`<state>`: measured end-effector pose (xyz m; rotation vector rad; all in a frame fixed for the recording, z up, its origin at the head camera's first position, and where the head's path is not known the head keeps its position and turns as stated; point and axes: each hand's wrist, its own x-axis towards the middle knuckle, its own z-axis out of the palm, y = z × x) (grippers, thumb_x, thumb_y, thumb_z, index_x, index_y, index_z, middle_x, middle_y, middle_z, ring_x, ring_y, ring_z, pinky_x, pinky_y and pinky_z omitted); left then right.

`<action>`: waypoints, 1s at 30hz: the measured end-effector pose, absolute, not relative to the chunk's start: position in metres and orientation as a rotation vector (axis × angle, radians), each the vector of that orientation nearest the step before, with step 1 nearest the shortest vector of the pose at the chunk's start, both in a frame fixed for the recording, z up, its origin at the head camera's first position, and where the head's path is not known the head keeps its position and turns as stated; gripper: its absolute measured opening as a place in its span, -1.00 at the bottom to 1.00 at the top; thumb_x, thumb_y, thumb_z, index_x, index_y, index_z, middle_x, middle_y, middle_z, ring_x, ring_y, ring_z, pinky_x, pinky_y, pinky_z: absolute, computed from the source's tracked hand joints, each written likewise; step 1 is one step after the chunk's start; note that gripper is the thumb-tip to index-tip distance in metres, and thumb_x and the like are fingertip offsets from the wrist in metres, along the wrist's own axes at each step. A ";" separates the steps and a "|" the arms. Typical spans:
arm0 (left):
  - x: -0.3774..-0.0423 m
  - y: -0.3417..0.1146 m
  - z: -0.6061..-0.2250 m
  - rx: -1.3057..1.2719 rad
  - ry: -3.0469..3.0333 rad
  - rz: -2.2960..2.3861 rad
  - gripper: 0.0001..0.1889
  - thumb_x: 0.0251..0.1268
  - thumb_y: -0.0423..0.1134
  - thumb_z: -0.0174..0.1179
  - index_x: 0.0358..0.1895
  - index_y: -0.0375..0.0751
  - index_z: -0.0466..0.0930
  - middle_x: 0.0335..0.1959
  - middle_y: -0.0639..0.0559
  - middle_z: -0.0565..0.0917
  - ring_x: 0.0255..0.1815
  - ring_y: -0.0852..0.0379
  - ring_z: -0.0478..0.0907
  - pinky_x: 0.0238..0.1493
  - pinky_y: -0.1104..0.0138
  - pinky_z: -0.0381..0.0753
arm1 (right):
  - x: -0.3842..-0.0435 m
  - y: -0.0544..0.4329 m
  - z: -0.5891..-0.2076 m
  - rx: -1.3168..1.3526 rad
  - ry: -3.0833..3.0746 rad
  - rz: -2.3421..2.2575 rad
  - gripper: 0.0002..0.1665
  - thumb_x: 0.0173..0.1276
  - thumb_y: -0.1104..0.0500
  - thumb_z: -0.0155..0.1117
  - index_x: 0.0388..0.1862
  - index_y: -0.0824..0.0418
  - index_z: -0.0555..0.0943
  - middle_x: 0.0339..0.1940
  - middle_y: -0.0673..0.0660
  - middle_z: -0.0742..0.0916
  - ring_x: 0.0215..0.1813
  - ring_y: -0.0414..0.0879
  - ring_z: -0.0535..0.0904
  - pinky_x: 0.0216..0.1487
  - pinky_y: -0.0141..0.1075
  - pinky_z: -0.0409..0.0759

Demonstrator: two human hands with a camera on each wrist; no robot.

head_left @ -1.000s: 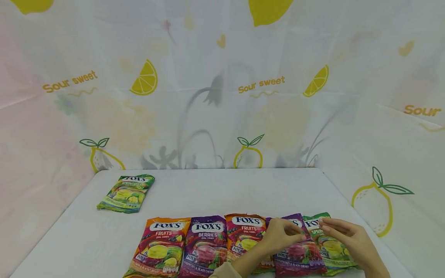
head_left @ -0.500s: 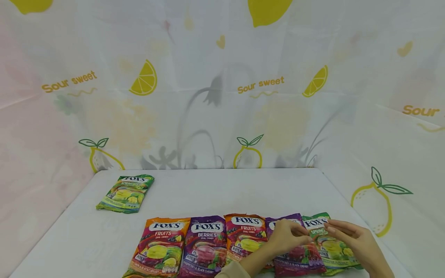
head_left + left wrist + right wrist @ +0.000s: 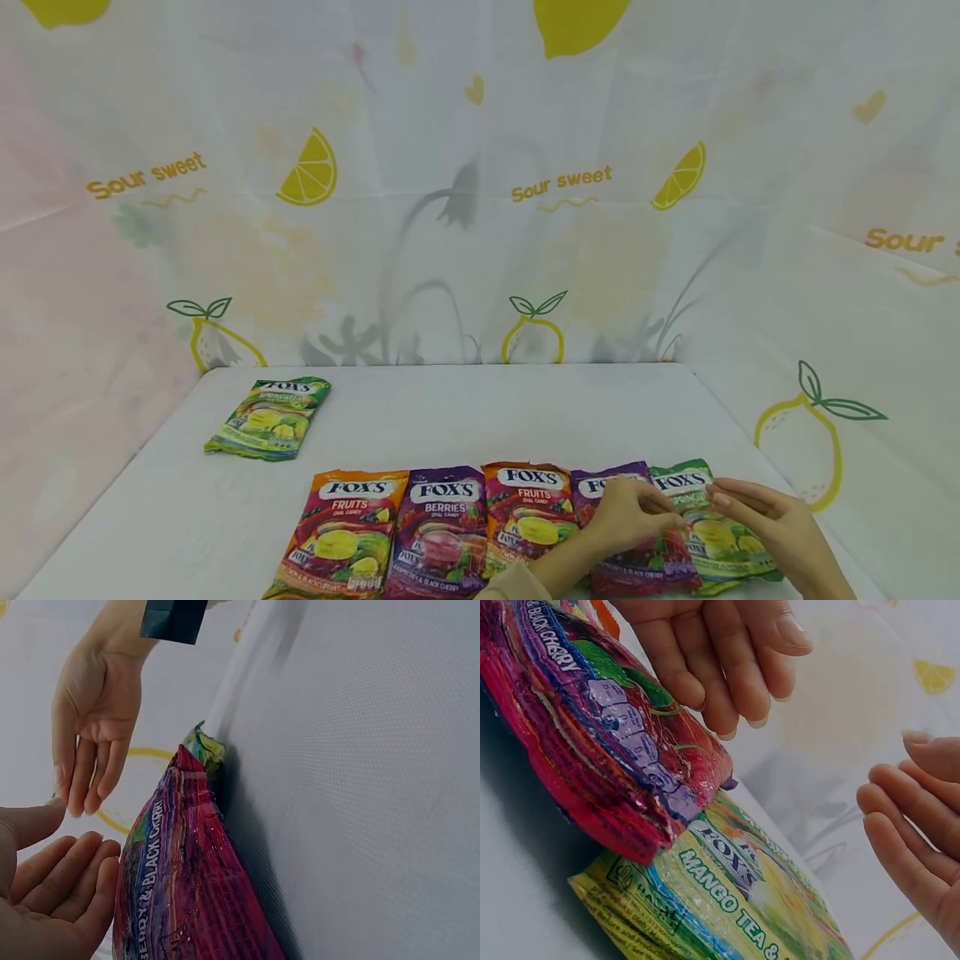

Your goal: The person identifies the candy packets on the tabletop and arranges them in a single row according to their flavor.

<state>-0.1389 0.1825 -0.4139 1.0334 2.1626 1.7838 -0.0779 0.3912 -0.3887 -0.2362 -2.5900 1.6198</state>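
Note:
My left hand (image 3: 628,518) hovers over the right-hand purple Fox's berries candy bag (image 3: 641,573), covering part of its front. Its fingers are loosely bent and hold nothing, as the right wrist view confirms. Above the right edge of the green Fox's spring tea candy bag (image 3: 712,533) is my right hand (image 3: 780,523), fingers relaxed, nothing in them. The two hands face each other with a gap between. In the right wrist view the purple bag (image 3: 592,735) overlaps the edge of the green bag (image 3: 727,885).
To the left in the same row lie an orange fruits bag (image 3: 345,525), a purple berries bag (image 3: 438,525) and another orange fruits bag (image 3: 528,500). A second green bag (image 3: 270,418) lies apart at the table's (image 3: 480,417) back left. A lemon-print cloth (image 3: 450,250) stands behind.
Both hands have drifted slightly to the right and a little nearer the front, above the bags. The bags stay in their places; the whole view has shifted slightly.

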 end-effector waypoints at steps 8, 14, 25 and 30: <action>-0.138 0.191 -0.414 1.126 2.220 1.687 -0.83 0.14 -0.32 0.31 -0.30 -0.42 0.71 -0.44 -0.08 0.74 -0.57 0.52 0.52 -0.49 0.65 0.46 | -0.075 0.398 -0.391 -0.309 -2.612 1.606 -0.41 0.40 -0.03 0.13 0.23 0.36 0.45 -0.13 -0.17 0.73 -0.14 -0.32 0.63 -0.16 -0.40 0.57; -0.138 0.193 -0.410 1.135 2.204 1.645 -0.82 0.16 -0.32 0.28 -0.28 -0.42 0.70 -0.44 -0.08 0.74 -0.57 0.52 0.51 -0.49 0.65 0.47 | -0.074 0.404 -0.392 -0.335 -2.606 1.634 -0.42 0.39 -0.03 0.14 0.23 0.35 0.47 -0.15 -0.26 0.71 -0.14 -0.37 0.62 -0.17 -0.41 0.57; -0.139 0.203 -0.408 1.175 2.205 1.578 -0.81 0.18 -0.30 0.27 -0.25 -0.39 0.71 -0.42 -0.05 0.74 -0.56 0.53 0.53 -0.50 0.66 0.46 | -0.073 0.413 -0.393 -0.454 -2.687 1.553 -0.35 0.34 -0.12 0.17 0.23 0.29 0.48 -0.13 -0.21 0.71 -0.18 -0.49 0.56 -0.15 -0.36 0.58; -0.139 0.206 -0.408 1.207 2.270 1.498 -0.81 0.19 -0.26 0.28 -0.24 -0.33 0.72 -0.42 0.00 0.74 -0.56 0.53 0.53 -0.50 0.67 0.44 | -0.073 0.415 -0.396 -0.453 -2.662 1.550 -0.35 0.32 -0.10 0.21 0.20 0.35 0.49 -0.18 -0.26 0.70 -0.19 -0.50 0.55 -0.18 -0.42 0.57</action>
